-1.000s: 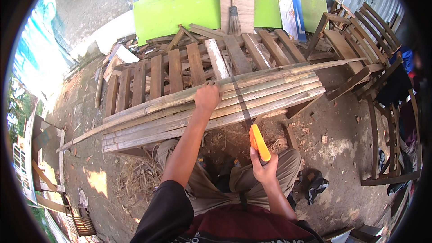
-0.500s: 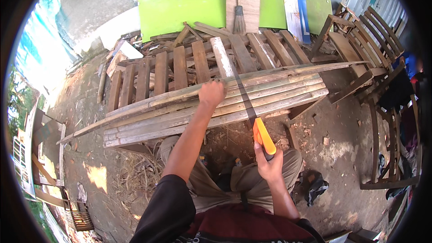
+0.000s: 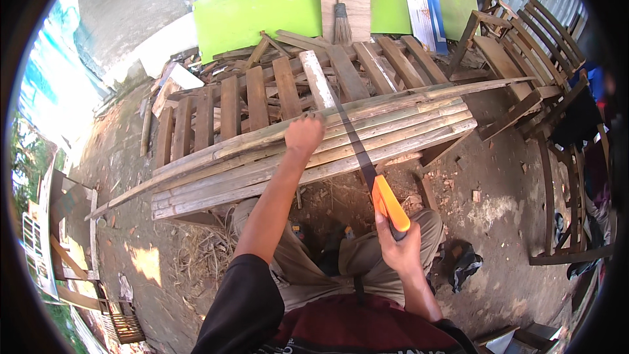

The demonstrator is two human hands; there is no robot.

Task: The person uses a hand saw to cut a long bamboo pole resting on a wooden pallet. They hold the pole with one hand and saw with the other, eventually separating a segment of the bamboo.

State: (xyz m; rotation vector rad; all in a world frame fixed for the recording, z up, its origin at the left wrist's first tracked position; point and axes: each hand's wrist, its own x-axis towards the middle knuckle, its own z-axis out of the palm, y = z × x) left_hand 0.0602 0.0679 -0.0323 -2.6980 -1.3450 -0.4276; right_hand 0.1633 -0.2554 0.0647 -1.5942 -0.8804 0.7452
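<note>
My left hand is closed around a long, thin wooden pole, pressing it down on a low bench of pale slats. The pole lies slantwise along the bench's far side, and both its ends stick out past the bench. In my right hand is a handsaw, gripped by its orange and black handle. Its dark blade crosses the pole just right of my left hand and points away from me. Whether the teeth have cut in cannot be made out.
Behind the bench stands a slatted wooden frame with scrap wood around it. A broom leans on a board before green panels. Wooden chair frames are stacked at right. A black plastic bag lies on the dirt floor.
My right hand has drawn the saw a little back toward me and to the right. My left hand keeps its hold on the pole. The whole view has shifted slightly.
</note>
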